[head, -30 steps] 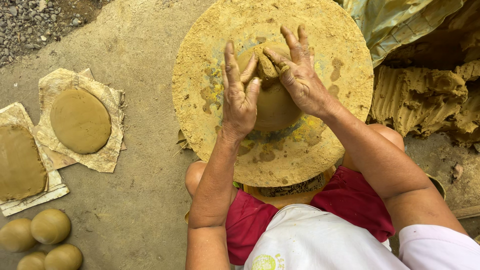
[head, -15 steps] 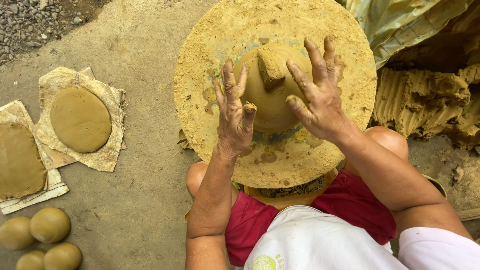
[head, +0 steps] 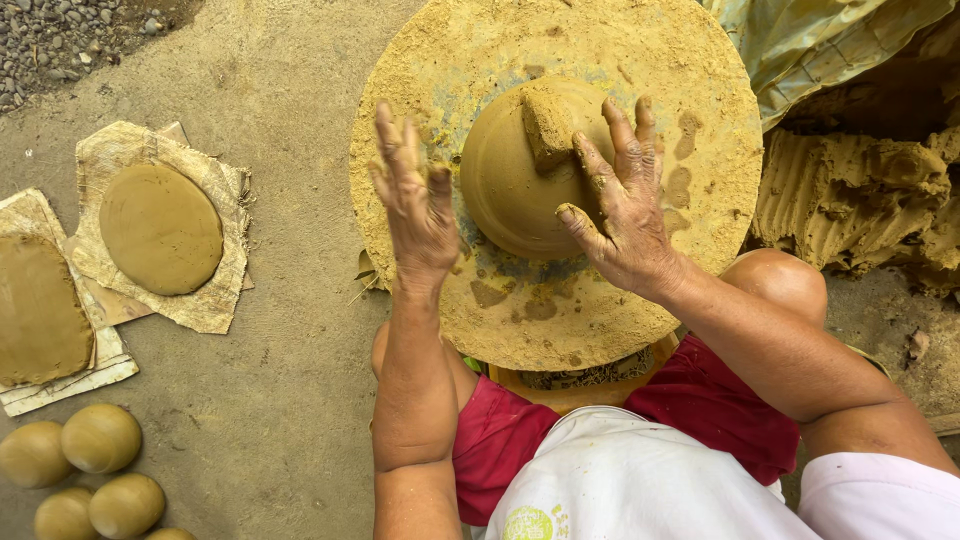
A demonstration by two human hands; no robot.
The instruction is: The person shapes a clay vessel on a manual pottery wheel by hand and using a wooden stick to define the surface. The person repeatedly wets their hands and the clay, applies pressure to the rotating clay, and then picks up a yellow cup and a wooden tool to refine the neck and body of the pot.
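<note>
Now both hands are off the clay: a second ago they pressed together on top of the dome, half a second ago they were lifting apart. Left hand (head: 415,205) is released, fingers spread, hovering at the left side of the clay dome (head: 515,180), not touching as far as the view shows. Right hand (head: 620,205) is also released with fingers splayed, just beside the dome's right flank; whether its fingertips graze the clay cannot be told. A rough clay lump (head: 547,122) sits on the dome's top, now uncovered. Dome sits centred on the round clay-caked wheel (head: 690,90), which rests between the person's knees. The wheel's near edge is hidden by the red shorts (head: 700,410) and white shirt (head: 620,490). Left on the ground: clay balls (head: 90,460), cut off at the frame's bottom, and flat clay discs (head: 160,228) on paper. Far right, a raw clay heap (head: 850,200), partly under a sheet.
</note>
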